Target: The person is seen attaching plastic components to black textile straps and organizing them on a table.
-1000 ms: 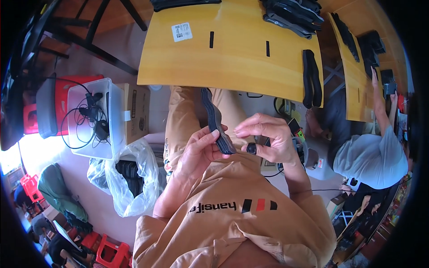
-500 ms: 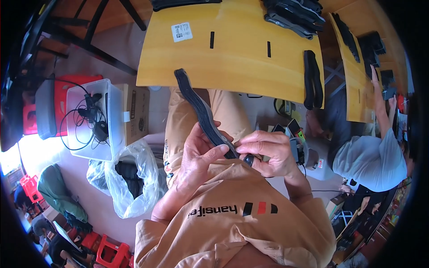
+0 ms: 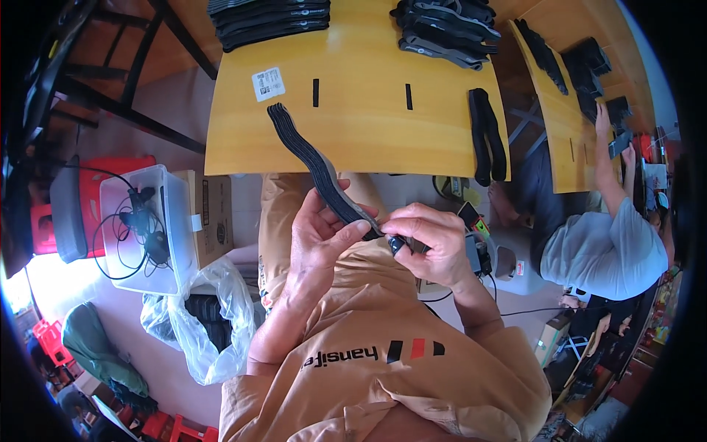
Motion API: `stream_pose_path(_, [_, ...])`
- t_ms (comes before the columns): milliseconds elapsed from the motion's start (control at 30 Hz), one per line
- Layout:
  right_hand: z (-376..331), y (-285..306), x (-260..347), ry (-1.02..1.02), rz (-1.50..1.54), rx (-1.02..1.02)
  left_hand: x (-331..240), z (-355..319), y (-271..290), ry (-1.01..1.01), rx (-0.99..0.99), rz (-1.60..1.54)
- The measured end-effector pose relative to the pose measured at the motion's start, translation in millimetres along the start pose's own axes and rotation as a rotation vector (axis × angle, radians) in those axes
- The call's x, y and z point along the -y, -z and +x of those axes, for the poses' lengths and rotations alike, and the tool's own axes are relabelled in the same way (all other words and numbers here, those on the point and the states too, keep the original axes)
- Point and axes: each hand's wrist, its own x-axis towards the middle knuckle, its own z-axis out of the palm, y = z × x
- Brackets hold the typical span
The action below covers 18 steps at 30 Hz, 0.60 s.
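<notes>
My left hand [image 3: 322, 239] is closed around the lower part of a long dark ribbed fabric strip [image 3: 315, 163]. The thumb lies on top, and the strip's wavy upper length reaches away toward the table edge. Close beside it, my right hand [image 3: 428, 243] pinches at the strip's near end. A small shiny black piece [image 3: 395, 242] shows between its thumb and fingers; its kind is unclear. The fingers partly hide where strip and piece meet. Both hands are above my lap, in front of the yellow table [image 3: 353, 140].
Dark folded fabric stacks [image 3: 272, 22] and a looser pile [image 3: 445, 33] sit on the table. Two long dark strips [image 3: 486, 136] lie at its right edge. At left are a clear bin [image 3: 151, 228] with cables and a plastic bag [image 3: 221, 324]. Another person [image 3: 604, 247] works at right.
The view has shifted, so more of the table's far stacks shows. Both hands keep their hold on the strip, and the right hand has turned slightly, with the black piece more visible.
</notes>
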Motion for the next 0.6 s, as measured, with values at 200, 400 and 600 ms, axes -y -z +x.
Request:
stream_pose_path(200, [2.5, -4.0, -7.3, -0.082, 0.122, -0.055, 3.1, 8.2, -0.9, -0.028, 0.038, 0.001])
stream_pose_path(400, [2.2, -1.3, -11.5, -0.28, 0.451, -0.007, -1.8, 7.3, -1.7, -0.014, 0.038, -0.02])
stream_pose_path(600, [11.0, -9.7, -7.8, -0.223, 0.363, 0.038, -2.1, 6.0, 8.7, -0.029, -0.015, -0.031])
